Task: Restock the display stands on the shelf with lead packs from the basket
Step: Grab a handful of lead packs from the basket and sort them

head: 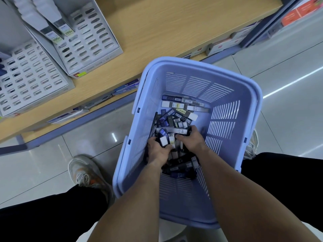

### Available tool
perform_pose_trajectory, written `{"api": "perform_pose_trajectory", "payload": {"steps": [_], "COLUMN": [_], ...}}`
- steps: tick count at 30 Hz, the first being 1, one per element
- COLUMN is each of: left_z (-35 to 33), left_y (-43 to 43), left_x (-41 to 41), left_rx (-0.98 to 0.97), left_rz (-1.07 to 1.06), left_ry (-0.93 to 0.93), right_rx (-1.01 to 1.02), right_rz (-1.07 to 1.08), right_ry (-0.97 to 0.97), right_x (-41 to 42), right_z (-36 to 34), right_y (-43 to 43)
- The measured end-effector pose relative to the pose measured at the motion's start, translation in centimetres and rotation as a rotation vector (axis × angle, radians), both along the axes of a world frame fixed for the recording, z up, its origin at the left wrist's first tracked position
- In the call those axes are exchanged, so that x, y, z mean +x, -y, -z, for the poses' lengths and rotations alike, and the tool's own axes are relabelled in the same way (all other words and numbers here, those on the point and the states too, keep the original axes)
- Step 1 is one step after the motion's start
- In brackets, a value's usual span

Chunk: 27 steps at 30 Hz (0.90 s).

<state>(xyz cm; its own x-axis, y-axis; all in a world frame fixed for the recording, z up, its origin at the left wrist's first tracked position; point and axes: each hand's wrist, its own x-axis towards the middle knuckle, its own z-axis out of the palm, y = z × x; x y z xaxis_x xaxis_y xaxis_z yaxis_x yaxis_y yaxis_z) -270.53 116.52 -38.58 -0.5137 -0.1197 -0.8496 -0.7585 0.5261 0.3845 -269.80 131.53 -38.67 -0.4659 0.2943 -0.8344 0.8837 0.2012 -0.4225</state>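
Setting: shop aisle seen from above, glossy pale tiled floor across the right of the frame.
Lead packs: loose heap of slim dark, blue and white packs, some marked HB, lying in the bottom of the basket at the centre of the frame.
Left hand: down in the heap, fingers curled round a small bunch of packs, white-ended ones showing above the knuckles.
Right hand: just beside the left, fingers curled into the pile and closed on dark packs; number held hidden.
Basket: lavender plastic with slotted walls, set low between the knees, centre to lower right.
Display stands: two white tiered stands at the upper left, rows of small slots; some slots dark as if filled, many pale; too blurred to count.
Shelf: wood-look board under the stands, running from lower left to upper right, well apart from both hands.
Surroundings: grey shoe at lower left, dark trouser legs in both lower corners, boxes on a lower ledge at upper right.
Progress: gathering step in hand, by the look of it; no pack on its way to a stand yet; large heap left in the basket and apparently many slots left to fill, so likely far from finished.
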Motion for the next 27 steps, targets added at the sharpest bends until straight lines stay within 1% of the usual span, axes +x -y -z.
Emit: {"api": "perform_pose_trajectory", "payload": {"steps": [2, 6, 9, 14, 16, 20, 24, 27], "left_z": [0.1, 0.2, 0.1, 0.1, 0.3, 1.0, 1.1, 1.3], "left_y": [-0.4, -1.4, -1.9, -2.5, -2.7, -2.3, -2.2, -1.9], "left_x": [-0.4, -1.3, -1.8, -2.2, -2.3, -2.1, -1.7, -1.6], "left_rx": [0.028, 0.089, 0.12, 0.185, 0.211, 0.27, 0.289, 0.336], "left_rz": [-0.042, -0.024, -0.02, -0.072, -0.085, -0.092, -0.121, -0.167], "left_ry": [-0.005, -0.028, -0.049, -0.05, -0.042, -0.033, -0.038, -0.044], "right_rx": [0.003, -0.041, -0.135, -0.28, -0.324, -0.34, -0.275, -0.287], "right_rz": [0.008, 0.069, 0.197, 0.418, 0.434, 0.418, 0.307, 0.265], "right_ry": [0.0, -0.023, -0.041, -0.038, -0.06, -0.091, -0.102, -0.092], "right_x": [-0.2, -0.6, -0.8, -1.2, -1.2, -1.2, -0.9, -0.6], "right_z": [0.2, 0.0, -0.4, -0.7, -0.6, -0.6, -0.7, -1.0], "right_y": [-0.2, 0.0, 0.3, 0.7, 0.9, 1.3, 1.1, 1.1]}}
